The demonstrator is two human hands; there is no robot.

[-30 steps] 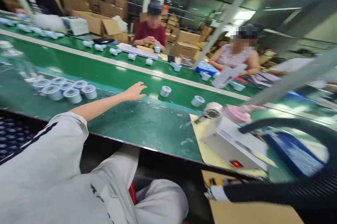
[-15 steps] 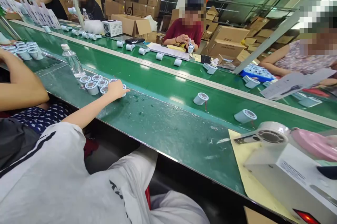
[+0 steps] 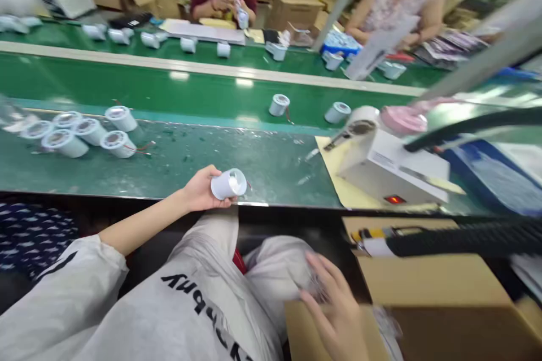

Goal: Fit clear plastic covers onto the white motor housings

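Note:
My left hand [image 3: 205,188] is wrapped round a white cylindrical housing [image 3: 228,184] near the front edge of the green bench [image 3: 279,163]. The housing is tilted, with its open end toward the right and a thin wire behind it. Over my lap, beside a cardboard box, my right hand [image 3: 334,304] is blurred, its thumb and fingers apart; a small dark, blurry shape shows behind the fingers. Several similar white cylinders [image 3: 66,143] stand in a group on the bench at the left, some with red wires.
Two more cylinders sit on the green conveyor [image 3: 178,90]. A white device [image 3: 393,163] with a red lit switch stands at the right, near a tape roll and a blue tray [image 3: 499,174]. A black-sleeved tool [image 3: 449,241] extends above an open cardboard box [image 3: 436,282]. Two people sit opposite.
The view has swung right and down. My left hand has come from the cylinder group to the bench's front edge with one cylinder. My right hand has come into view.

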